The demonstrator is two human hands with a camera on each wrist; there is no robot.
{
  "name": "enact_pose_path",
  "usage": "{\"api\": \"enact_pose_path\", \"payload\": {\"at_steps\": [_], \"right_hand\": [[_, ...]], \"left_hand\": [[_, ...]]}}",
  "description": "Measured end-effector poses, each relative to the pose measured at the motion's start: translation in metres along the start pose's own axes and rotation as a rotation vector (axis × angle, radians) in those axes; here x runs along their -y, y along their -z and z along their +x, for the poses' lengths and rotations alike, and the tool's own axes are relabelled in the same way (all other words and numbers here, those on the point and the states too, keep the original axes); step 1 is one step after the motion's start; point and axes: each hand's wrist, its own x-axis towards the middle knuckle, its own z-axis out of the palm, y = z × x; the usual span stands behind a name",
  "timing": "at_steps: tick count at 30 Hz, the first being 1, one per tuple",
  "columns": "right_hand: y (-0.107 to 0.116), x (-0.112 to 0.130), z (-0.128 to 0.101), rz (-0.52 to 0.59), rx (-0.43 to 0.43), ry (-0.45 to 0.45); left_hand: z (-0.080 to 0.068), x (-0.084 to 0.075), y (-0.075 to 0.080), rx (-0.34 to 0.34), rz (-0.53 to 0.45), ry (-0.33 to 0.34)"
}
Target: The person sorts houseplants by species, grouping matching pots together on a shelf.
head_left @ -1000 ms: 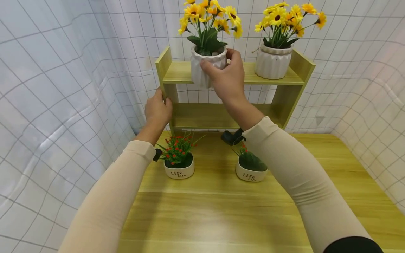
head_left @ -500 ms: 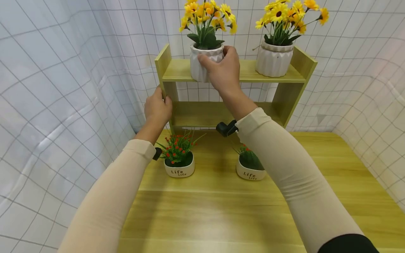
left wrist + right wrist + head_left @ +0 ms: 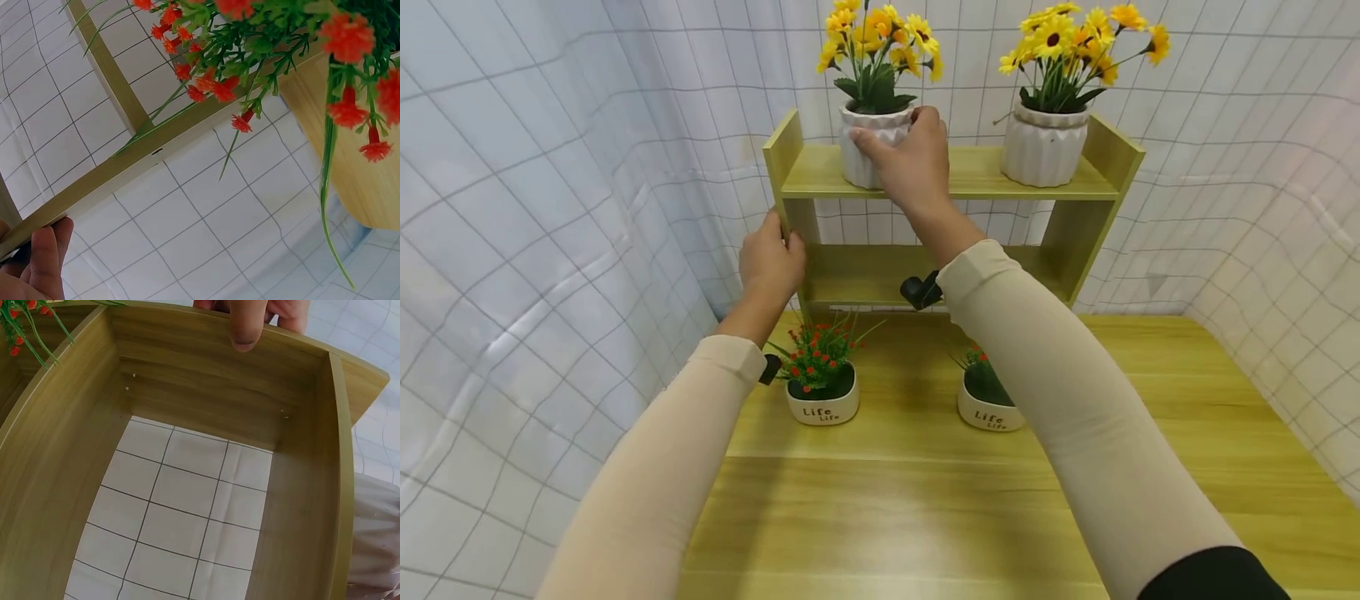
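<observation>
Right hand (image 3: 912,162) is wrapped around the white flower pot (image 3: 865,152), fingers and thumb curled on its ribbed wall, and the pot sits on the left half of the shelf rack's (image 3: 958,173) top board, yellow blooms standing upright above it. Left hand (image 3: 770,262) grips the rack's left upright, fingertips hooked round its front edge; the left wrist view shows those fingertips against the wood. A second white pot of yellow flowers (image 3: 1045,148) stands well apart on the right end of the same board. Below, on the tabletop (image 3: 925,500), two small "Life" pots wait: one with red flowers (image 3: 820,385), one (image 3: 987,398) partly hidden by the right sleeve. The way to do this well, I'd say: keep the rack braced, keep the base flat on the board and clear of its front edge.
</observation>
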Motion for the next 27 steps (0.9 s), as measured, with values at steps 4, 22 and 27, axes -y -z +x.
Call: {"api": "enact_pose_path", "payload": {"at_steps": [4, 22, 27], "right_hand": [[-0.005, 0.001, 0.002, -0.051, -0.014, -0.002], [-0.009, 0.002, 0.003, -0.06, -0.025, 0.016], [-0.005, -0.01, -0.013, 0.012, -0.052, 0.131]], "left_hand": [[0.0, 0.001, 0.001, 0.003, 0.003, 0.0], [0.003, 0.0, 0.002, -0.013, 0.011, -0.007], [0.003, 0.0, 0.001, 0.007, 0.009, 0.002]]}}
